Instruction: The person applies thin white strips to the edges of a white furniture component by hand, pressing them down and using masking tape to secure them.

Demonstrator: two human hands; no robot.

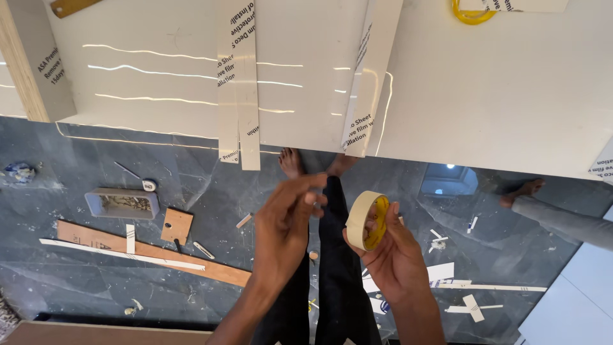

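dark grey marble-look floor (76, 281), glossy, littered with offcuts; above it a big white laminate sheet (485, 96) on a raised surface, shiny with light streaks, edge running across the view. two loose cream laminate strips (239, 83) hang over the sheet's edge, a third strip (371, 76) further right. the tape roll (367, 220) sits in front of the person's dark trousers (338, 281), held upright, cream masking tape wound on a yellow core. right hand (393, 255) curled around the roll from below, thumb and fingers gripping its sides. left hand (284, 223) just beside the roll, fingers pinched together at the tips, cannot tell if a tape end is between them. one tape roll in hand, one yellow ring (471, 13) at top of sheet. on floor left: one small grey tray (122, 203) of bits, one long wood plank (153, 252), one small square wood piece (177, 225). another person's foot (522, 190) and grey sleeve-like leg at right.
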